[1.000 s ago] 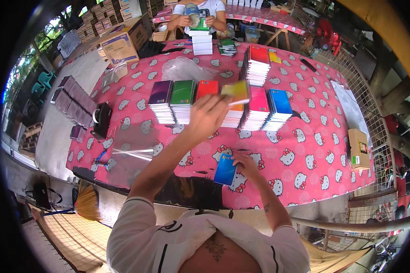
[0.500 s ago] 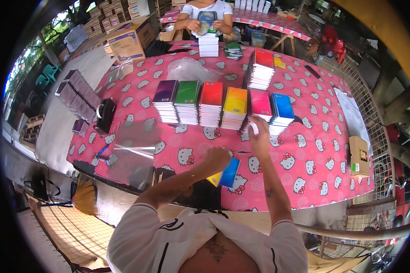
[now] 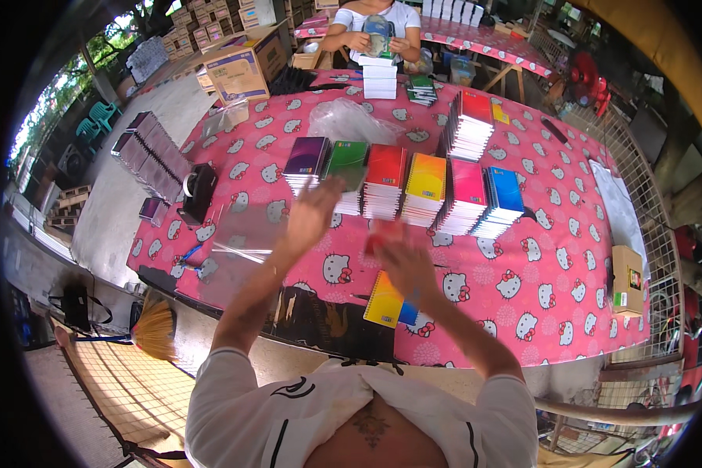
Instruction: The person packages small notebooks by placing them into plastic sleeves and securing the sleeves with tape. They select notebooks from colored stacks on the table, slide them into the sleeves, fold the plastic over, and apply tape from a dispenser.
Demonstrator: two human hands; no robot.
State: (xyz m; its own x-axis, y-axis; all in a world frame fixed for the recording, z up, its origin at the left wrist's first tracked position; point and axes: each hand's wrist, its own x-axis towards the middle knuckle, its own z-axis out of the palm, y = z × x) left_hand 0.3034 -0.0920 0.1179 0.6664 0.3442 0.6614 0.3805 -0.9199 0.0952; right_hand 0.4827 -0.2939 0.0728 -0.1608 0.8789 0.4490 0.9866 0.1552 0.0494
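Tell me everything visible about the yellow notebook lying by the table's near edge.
The yellow notebook is small and rectangular, with a smooth-looking cover and a coil binding along its left side. It lies closed, slightly turned, partly over a blue notebook that shows at its right. The right hand is just beyond it; whether they touch is unclear.

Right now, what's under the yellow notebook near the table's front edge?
A blue notebook shows at the right, apparently tucked partly beneath. The yellow notebook covers the rest, so anything else underneath cannot be seen.
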